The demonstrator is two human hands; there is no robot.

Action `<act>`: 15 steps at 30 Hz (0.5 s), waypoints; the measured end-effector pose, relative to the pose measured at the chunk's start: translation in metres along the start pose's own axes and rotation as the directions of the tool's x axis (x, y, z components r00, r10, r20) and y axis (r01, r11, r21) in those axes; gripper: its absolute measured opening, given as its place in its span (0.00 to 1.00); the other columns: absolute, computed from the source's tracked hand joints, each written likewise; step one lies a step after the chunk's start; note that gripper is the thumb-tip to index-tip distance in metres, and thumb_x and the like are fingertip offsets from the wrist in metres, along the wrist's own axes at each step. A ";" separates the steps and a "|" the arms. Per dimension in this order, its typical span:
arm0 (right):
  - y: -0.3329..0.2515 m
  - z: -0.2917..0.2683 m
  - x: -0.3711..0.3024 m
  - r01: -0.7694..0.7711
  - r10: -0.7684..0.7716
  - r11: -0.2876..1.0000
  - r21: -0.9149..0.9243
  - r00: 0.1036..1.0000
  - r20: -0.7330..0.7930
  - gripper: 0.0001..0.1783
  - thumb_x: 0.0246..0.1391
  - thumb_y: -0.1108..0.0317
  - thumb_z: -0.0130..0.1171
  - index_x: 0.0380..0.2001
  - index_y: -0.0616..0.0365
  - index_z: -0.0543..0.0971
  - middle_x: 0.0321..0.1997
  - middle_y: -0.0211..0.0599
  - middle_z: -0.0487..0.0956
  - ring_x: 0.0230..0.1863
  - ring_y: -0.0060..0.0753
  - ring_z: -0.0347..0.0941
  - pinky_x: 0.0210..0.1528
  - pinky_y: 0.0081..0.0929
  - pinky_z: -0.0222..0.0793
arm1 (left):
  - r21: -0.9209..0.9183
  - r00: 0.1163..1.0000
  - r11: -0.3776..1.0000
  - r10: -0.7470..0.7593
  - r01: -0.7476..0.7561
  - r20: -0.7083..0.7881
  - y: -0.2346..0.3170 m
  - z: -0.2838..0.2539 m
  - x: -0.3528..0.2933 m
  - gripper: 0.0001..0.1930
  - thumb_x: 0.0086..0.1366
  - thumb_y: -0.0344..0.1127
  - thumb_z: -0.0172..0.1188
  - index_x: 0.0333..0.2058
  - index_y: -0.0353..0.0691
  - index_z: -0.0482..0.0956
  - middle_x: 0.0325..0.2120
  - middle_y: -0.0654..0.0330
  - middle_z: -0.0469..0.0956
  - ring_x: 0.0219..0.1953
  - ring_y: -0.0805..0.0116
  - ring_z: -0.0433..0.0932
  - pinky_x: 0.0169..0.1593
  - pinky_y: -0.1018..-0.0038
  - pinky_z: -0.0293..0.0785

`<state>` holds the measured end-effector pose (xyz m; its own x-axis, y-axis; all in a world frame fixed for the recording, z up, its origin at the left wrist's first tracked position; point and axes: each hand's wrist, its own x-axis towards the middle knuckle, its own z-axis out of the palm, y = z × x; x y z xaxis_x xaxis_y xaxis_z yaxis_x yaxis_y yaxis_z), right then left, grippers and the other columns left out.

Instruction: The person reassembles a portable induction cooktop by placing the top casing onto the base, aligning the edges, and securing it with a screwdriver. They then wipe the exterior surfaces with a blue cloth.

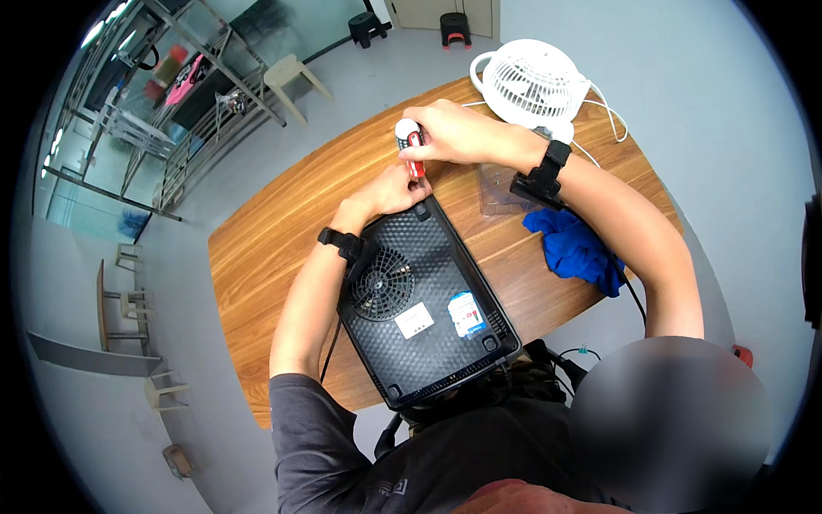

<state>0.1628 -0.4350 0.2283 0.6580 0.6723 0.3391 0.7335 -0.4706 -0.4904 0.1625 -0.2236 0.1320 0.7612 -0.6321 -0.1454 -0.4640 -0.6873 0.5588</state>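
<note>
A flat black induction cooker (437, 248) lies underside up on the table, with a round fan grille (383, 284), small feet and two stickers showing. At its far corner, my right hand (458, 133) is closed around the red, white and black handle of a screwdriver (415, 158), which points down toward the cooker's edge. My left hand (396, 190) is at the same corner, its fingers closed about the lower end of the screwdriver. The screwdriver's tip and whatever it touches are hidden by these fingers.
On the wooden table (291, 214), a white fan (531, 84) with a cord stands at the far right. Nearer are a clear plastic box (501, 190) and a crumpled blue cloth (575, 250). Metal racks (184, 94) and a pale stool (294, 79) stand beyond the table.
</note>
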 end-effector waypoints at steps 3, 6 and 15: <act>0.003 -0.003 -0.003 -0.040 0.041 0.999 -0.015 0.999 0.015 0.26 0.57 0.48 0.69 0.38 0.65 0.78 0.28 0.54 0.82 0.33 0.59 0.81 0.37 0.46 0.76 | -0.131 0.999 0.991 0.026 -0.030 -0.032 0.003 -0.010 -0.004 0.10 0.65 0.34 0.61 0.41 0.35 0.84 0.35 0.54 0.86 0.42 0.62 0.83 0.49 0.65 0.78; -0.002 -0.006 -0.001 -0.057 0.059 0.998 -0.039 0.997 0.051 0.27 0.57 0.47 0.69 0.37 0.66 0.78 0.28 0.55 0.82 0.33 0.60 0.81 0.37 0.47 0.76 | -0.197 1.000 0.980 -0.019 0.018 0.000 -0.001 -0.028 -0.010 0.10 0.64 0.32 0.62 0.43 0.35 0.83 0.33 0.59 0.84 0.38 0.70 0.81 0.45 0.70 0.77; -0.015 -0.002 0.002 -0.109 0.091 0.988 0.109 0.983 0.157 0.24 0.58 0.50 0.68 0.31 0.66 0.80 0.25 0.54 0.83 0.28 0.54 0.82 0.31 0.42 0.77 | -0.013 0.937 0.994 0.100 -0.110 -0.335 0.049 -0.055 -0.021 0.24 0.53 0.43 0.80 0.40 0.32 0.81 0.31 0.52 0.85 0.34 0.62 0.84 0.42 0.65 0.80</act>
<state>0.1533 -0.4276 0.2387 0.6871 0.7080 0.1629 0.6348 -0.4759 -0.6088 0.1489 -0.2241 0.2077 0.8186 -0.5411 0.1928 -0.5394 -0.6088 0.5817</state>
